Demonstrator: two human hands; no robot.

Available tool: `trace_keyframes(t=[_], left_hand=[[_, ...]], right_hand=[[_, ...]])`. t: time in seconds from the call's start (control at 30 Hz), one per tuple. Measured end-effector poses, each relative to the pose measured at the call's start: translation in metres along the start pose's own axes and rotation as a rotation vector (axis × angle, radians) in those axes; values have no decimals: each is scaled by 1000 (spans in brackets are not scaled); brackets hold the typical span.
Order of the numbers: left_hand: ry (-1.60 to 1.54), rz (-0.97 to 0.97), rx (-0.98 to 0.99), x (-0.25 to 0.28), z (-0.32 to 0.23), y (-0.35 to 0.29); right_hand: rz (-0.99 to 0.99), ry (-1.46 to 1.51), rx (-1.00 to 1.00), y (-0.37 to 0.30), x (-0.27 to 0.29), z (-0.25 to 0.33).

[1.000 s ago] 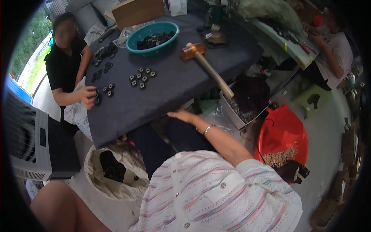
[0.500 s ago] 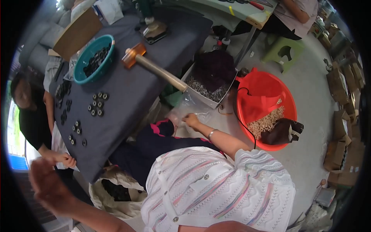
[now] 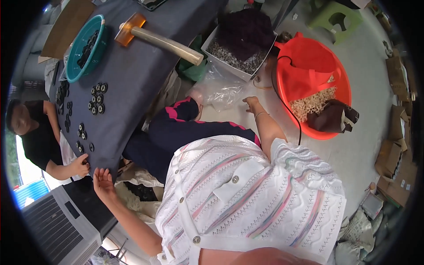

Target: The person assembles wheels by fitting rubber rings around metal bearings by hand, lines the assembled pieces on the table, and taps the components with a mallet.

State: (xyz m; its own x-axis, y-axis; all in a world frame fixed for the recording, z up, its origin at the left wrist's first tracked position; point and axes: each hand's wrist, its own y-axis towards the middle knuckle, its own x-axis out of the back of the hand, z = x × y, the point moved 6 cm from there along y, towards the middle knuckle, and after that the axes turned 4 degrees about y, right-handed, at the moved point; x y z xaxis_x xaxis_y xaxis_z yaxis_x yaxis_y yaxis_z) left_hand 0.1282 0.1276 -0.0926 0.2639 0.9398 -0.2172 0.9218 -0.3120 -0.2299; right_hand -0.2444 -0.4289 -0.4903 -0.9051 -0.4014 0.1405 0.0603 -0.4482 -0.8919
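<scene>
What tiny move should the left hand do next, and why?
Perhaps the left hand should settle on the edge of the dark tabletop, clear of the co-worker's hand: it looks empty, its fingers are right by that edge, and the other person's hand is close.

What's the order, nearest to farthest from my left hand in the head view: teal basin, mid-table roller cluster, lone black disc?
From your left hand:
1. Lone black disc, near the edge of the table.
2. Mid-table roller cluster, beyond the disc.
3. Teal basin, left of the orange-headed mallet.
</scene>
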Motion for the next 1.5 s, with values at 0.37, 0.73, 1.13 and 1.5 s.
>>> trace_keyframes(t=[0.37,0.73,1.13,1.5], left_hand=[[90,-121,33,20,-14,-24],[788,788,-407,-350,18,-59],[1070,648,-706,-484,134,-47],[281,821,14,-537,32,-22]], right_hand=[[181,409,116,33,-38,1],[342,308,698,-252,-50,151],[281,147,921,-370,-27,235],[176,-1126,1369,-406,21,349]])
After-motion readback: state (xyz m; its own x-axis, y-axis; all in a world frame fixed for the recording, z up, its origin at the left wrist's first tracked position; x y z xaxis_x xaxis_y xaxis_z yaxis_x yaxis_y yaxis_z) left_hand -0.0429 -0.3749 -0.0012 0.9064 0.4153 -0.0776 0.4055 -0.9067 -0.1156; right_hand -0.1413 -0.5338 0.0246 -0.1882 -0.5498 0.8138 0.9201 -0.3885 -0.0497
